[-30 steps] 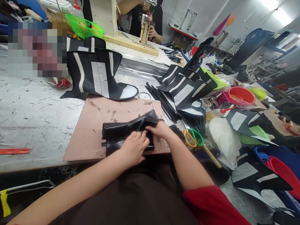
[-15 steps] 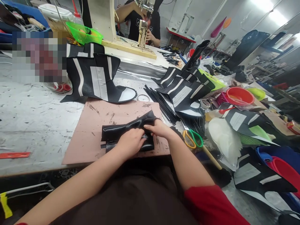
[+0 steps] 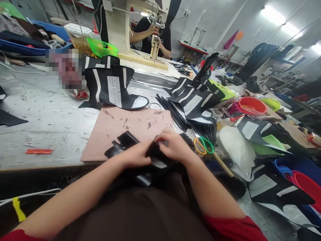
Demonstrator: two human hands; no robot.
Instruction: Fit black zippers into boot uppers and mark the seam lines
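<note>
Black piece (image 3: 128, 139), one: pale patch apparently on; at pink board (image 3: 112, 118)'s five o'clock. Left hand (image 3: 139, 154), right hand (image 3: 173, 144): half-curled, gripping it. Remainder: unclear.

The boot-shaped leather piece (image 3: 127, 138) is black, with a glossy face, a matt dark face and a pale patch. It is folded and bent, not flat. Its two-part end lies angled on the pink board (image 3: 100, 139); the opposite portion is raised between both hands and overhangs the near edge. A glossy section slopes downward below the hands. Its full outline is partly hidden.
</note>
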